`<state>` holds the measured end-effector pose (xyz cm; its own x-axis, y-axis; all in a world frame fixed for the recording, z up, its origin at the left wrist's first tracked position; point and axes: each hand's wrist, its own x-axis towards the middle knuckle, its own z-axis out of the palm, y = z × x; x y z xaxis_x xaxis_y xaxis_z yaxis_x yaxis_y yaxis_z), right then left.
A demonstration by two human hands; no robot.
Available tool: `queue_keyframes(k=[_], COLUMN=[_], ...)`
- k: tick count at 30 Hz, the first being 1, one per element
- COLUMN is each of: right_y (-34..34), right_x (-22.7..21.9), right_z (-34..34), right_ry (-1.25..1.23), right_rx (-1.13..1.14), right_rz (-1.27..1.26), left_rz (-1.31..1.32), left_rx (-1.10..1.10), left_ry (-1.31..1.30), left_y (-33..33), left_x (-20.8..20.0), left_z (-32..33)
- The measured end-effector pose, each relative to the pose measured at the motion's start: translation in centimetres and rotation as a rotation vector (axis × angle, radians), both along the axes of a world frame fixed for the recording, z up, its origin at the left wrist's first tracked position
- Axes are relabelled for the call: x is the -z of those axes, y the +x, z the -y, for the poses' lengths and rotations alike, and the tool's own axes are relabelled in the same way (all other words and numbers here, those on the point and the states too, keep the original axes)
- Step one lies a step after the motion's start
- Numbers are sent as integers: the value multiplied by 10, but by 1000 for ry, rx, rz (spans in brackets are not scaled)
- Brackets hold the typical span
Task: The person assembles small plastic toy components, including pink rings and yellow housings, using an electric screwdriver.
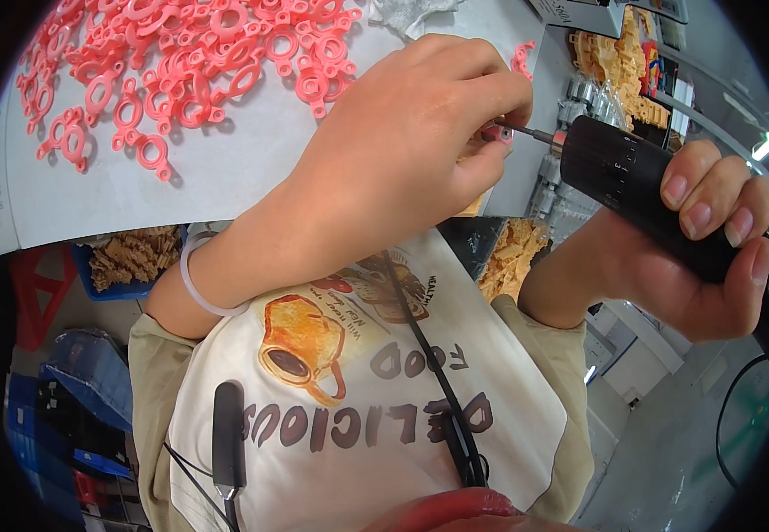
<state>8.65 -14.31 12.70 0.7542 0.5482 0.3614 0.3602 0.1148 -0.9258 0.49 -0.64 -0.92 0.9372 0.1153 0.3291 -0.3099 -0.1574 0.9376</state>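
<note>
Screwdriver [642, 191] above cluttered white table [225, 177]

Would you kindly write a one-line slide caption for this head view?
Left hand pinches a small pink part while right hand holds a black electric screwdriver to it.

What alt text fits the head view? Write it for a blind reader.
The right hand grips a black electric screwdriver, its bit at a small pink part pinched in the left hand. More pink parts lie scattered on the grey table.
</note>
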Motion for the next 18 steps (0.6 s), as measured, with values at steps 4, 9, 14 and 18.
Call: queue_keyframes(k=[4,9,14,18], right_y=[3,-3,-11,-19], right_x=[0,6,10,10], right_z=[5,-2,-10,-14], right_ry=[12,23,37,48], right_rx=[-12,-6,-1,2], right_rz=[87,113,142,165], left_rz=[2,2,0,3], left_rx=[6,2,9,18], left_ry=[-2,-11,-9,-23], left_y=[0,0,0,0], left_x=[-1,0,0,0], left_z=[0,0,0,0])
